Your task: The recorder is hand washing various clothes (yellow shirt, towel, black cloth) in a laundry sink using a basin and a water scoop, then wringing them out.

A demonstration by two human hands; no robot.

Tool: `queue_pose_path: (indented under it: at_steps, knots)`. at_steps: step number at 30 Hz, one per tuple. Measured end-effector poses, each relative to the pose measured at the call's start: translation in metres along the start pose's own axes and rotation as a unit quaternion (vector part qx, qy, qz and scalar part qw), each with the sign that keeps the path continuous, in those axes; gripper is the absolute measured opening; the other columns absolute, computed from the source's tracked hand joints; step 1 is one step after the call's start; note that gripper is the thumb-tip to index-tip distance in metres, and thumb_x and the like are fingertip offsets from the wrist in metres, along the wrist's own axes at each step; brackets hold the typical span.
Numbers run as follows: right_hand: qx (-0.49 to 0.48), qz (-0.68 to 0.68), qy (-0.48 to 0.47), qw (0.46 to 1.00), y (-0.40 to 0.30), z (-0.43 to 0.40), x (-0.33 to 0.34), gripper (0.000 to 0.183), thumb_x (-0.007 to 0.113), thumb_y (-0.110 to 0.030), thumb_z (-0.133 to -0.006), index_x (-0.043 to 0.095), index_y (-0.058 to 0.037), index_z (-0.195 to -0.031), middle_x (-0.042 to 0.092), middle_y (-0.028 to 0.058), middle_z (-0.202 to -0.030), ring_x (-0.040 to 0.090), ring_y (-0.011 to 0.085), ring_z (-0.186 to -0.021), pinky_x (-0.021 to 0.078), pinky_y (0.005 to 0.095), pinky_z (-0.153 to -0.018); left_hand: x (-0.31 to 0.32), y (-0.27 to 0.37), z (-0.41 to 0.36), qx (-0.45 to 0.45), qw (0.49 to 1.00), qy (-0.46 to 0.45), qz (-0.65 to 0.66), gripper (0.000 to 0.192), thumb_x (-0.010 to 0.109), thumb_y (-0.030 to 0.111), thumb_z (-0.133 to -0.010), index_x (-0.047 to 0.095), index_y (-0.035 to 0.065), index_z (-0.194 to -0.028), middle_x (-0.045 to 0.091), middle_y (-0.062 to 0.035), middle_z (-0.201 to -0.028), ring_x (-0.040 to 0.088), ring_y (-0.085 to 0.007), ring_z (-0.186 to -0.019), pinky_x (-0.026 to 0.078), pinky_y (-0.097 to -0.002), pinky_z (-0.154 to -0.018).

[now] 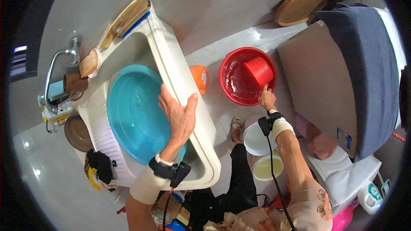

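My left hand (pixel 180 115) spreads its thumb away from the fingers at the near side of a white laundry sink (pixel 178 73). Its fingers overlap the side of a large teal plastic basin (pixel 117 115), which sits in the sink with some clear water in it. Down on the floor, a red plastic basin (pixel 225 88) holds water and a red plastic dipper (pixel 259 70) lying tilted. My right hand (pixel 267 98) reaches over that basin's rim, fingertips at the dipper's lower end. Whether they grip it is unclear.
A wooden scrubbing brush (pixel 131 16) with blue bristles lies on the sink's corner, near a metal faucet (pixel 51 67). An orange container (pixel 199 78) stands beside the sink. White (pixel 257 138) and pale yellow (pixel 266 166) buckets are by my foot. A cloth-draped box (pixel 318 80) stands right.
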State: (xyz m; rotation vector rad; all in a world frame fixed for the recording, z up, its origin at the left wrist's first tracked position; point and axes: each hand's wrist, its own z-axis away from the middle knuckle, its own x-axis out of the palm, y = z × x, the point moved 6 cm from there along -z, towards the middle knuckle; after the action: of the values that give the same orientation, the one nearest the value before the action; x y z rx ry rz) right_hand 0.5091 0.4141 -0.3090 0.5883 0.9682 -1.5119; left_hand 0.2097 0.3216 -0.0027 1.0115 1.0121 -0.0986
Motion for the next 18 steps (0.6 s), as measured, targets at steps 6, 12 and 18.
queue_pose_path:
  at_steps: [6, 12, 18]
  knots:
    - [-0.033, 0.069, 0.017, 0.997, -0.004, -0.039, 0.040, 0.068, 0.061, -0.018, -0.073, 0.030, 0.0030, -0.130, 0.055, 0.0237, -0.098, 0.062, 0.0376, -0.080, 0.0513, 0.0441, -0.067, 0.001, -0.002, 0.001, -0.031, 0.996, -0.029, 0.075, 0.085, 0.062, 0.021, -0.076, 0.008, -0.0120, -0.133, 0.027, -0.0276, -0.124, 0.026, -0.0379, -0.117, 0.018, -0.0487, -0.101]
    - [0.054, -0.343, -0.067, 0.935, 0.041, -0.053, 0.071, 0.065, 0.060, -0.016, -0.073, 0.035, 0.0038, -0.129, 0.061, 0.0167, -0.079, 0.061, 0.0243, -0.065, 0.0500, 0.0369, -0.058, 0.007, 0.000, -0.001, -0.022, 0.994, -0.040, 0.096, 0.084, 0.063, 0.016, -0.076, 0.009, -0.0126, -0.133, 0.027, -0.0275, -0.125, 0.027, -0.0371, -0.116, 0.019, -0.0482, -0.101]
    - [0.125, -0.697, -0.218, 0.671, 0.040, 0.006, 0.007, 0.061, 0.059, -0.013, -0.078, 0.034, 0.0006, -0.132, 0.057, 0.0107, -0.074, 0.051, 0.0170, -0.044, 0.0395, 0.0271, -0.035, 0.002, 0.008, 0.003, -0.002, 0.999, -0.011, 0.033, 0.085, 0.063, 0.025, -0.075, 0.013, -0.0132, -0.132, 0.034, -0.0261, -0.119, 0.031, -0.0374, -0.113, 0.017, -0.0489, -0.100]
